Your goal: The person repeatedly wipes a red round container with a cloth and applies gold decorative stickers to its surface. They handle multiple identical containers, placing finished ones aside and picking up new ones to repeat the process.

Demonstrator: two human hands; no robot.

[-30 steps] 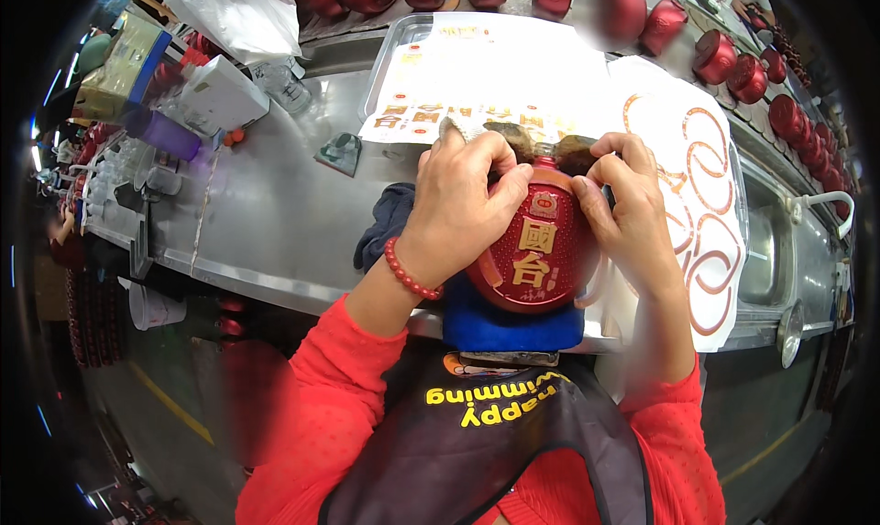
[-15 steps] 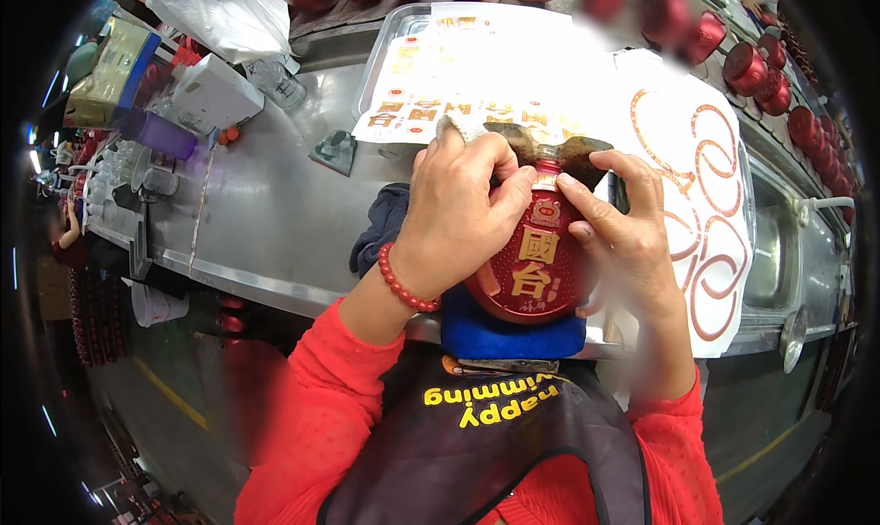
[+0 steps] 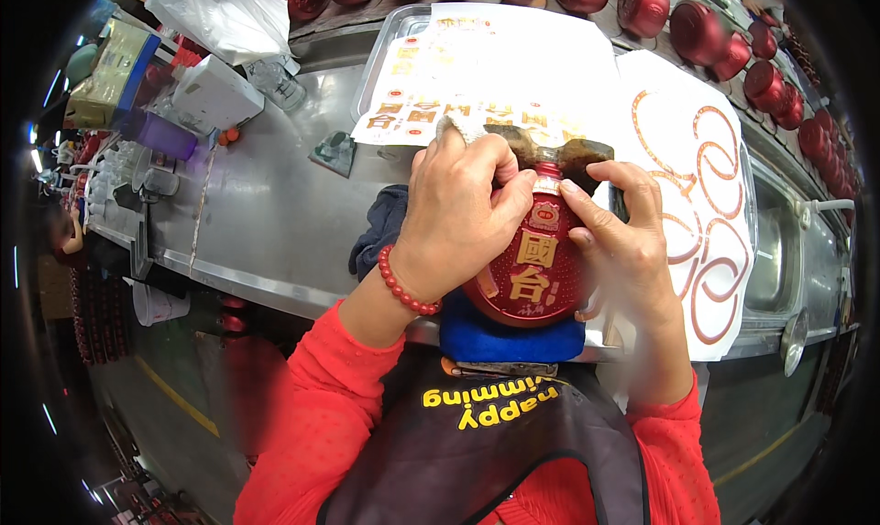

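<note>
A round red bottle [image 3: 536,291] with raised gold characters lies tilted on a blue cloth pad [image 3: 509,339], its neck in a dark notched rest [image 3: 587,154]. Around the neck runs a pale gold-patterned band [image 3: 546,186]. My left hand [image 3: 467,190], a red bead bracelet at its wrist, has thumb and bent fingers closed at the left of the band. A whitish cloth [image 3: 466,129] shows behind its knuckles. From the right, my right hand [image 3: 628,227] presses a fingertip to the band, its other fingers curled along the bottle's side.
White sheets with gold decals [image 3: 522,66] lie on a clear tray beyond the bottle. To the right, another sheet carries red-gold rings [image 3: 720,250], beside a metal sink [image 3: 772,250]. Several red bottles [image 3: 642,7] line the back. A dark cloth [image 3: 380,227] and a small scraper-like piece [image 3: 334,153] lie left.
Both hands stay at the bottle's neck with barely any shift. The red bottles at the back appear slightly displaced to the right.
</note>
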